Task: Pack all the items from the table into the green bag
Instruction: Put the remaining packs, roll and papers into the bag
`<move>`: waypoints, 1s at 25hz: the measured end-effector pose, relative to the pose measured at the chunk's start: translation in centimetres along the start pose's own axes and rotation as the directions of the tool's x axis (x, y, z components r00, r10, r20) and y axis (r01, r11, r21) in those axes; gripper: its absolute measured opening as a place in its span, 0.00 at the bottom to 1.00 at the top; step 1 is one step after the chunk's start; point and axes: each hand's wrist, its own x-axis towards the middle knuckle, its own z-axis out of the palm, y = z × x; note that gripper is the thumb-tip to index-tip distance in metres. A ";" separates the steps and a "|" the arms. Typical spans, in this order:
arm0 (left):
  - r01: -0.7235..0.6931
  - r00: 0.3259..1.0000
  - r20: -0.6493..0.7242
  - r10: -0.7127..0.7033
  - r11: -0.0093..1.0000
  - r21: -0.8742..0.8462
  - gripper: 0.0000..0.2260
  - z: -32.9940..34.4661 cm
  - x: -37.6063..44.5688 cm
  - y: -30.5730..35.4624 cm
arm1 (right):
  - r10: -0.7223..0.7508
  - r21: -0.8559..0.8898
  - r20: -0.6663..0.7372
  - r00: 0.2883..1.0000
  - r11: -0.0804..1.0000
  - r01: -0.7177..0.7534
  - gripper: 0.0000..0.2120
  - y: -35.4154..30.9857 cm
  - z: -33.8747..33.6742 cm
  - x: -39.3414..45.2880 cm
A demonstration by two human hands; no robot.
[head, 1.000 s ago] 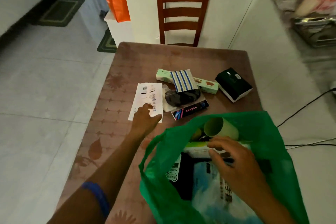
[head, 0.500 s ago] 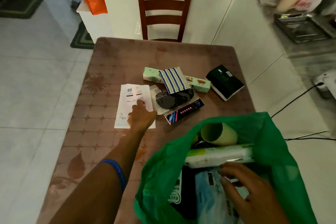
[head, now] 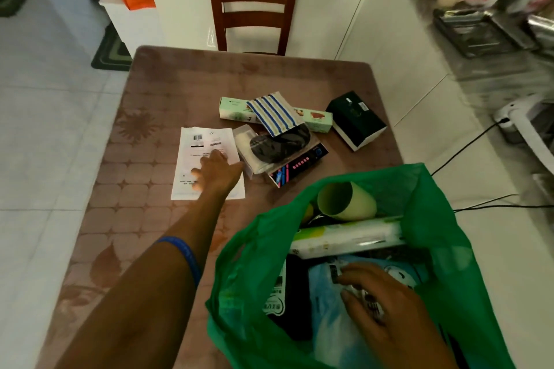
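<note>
White tile floor surrounds a brown patterned table with a wooden chair pushed against its far edge. At the near right, the green bag stands open on the table; already inside are a pale cup lying on its side, a long white pack and a light blue pouch. The right hand is inside the bag mouth, resting on the blue pouch with fingers loosely curled; whether it grips the pouch or only steadies it cannot be determined. Compared with one second ago, the left hand has advanced from the near edge of the white paper slip to lie flat upon it, fingers spread and pressing down, not yet closed around it. This indicates that the slip is the item selected for transfer, and a thin flat sheet will likely need sliding or pinching at an edge to lift. Five or so items remain on the table: the slip, a dark green box, a long pale green carton, a blue-striped packet lying across that carton, and a clear-wrapped dark item resting on a black card pack. Packing is estimated at roughly half complete.
</note>
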 end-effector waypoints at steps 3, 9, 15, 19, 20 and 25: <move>-0.022 1.000 0.000 0.022 0.998 0.052 0.37 1.2 -0.6 0.2 | 0.019 -0.068 0.037 0.999 0.998 -0.017 0.08 0.7 0.4 -0.9; -0.096 0.943 -0.332 0.013 0.967 -0.237 0.12 1.5 -1.7 -0.8 | 0.030 -0.092 0.030 0.999 0.995 -0.028 0.17 1.6 0.1 -1.3; -0.366 0.924 -0.305 0.231 0.303 -0.880 0.08 -13.7 -12.5 -4.0 | 0.162 0.268 0.019 0.987 0.950 -0.161 0.20 -0.1 -2.3 -0.7; -0.343 0.810 -0.288 0.511 0.015 -0.939 0.13 -21.6 -26.0 -2.2 | 0.063 0.711 0.113 0.992 0.692 -0.125 0.18 -4.1 -6.4 0.5; -0.310 0.798 -0.241 0.553 0.034 -0.950 0.14 -21.4 -29.2 -1.3 | 0.020 0.841 0.152 0.988 0.522 -0.140 0.26 -4.5 -7.6 0.7; -0.270 0.908 0.002 0.418 0.591 -0.760 0.05 -11.3 -37.3 0.8 | 0.122 0.951 0.259 0.958 0.139 -0.275 0.22 -4.1 -11.2 0.4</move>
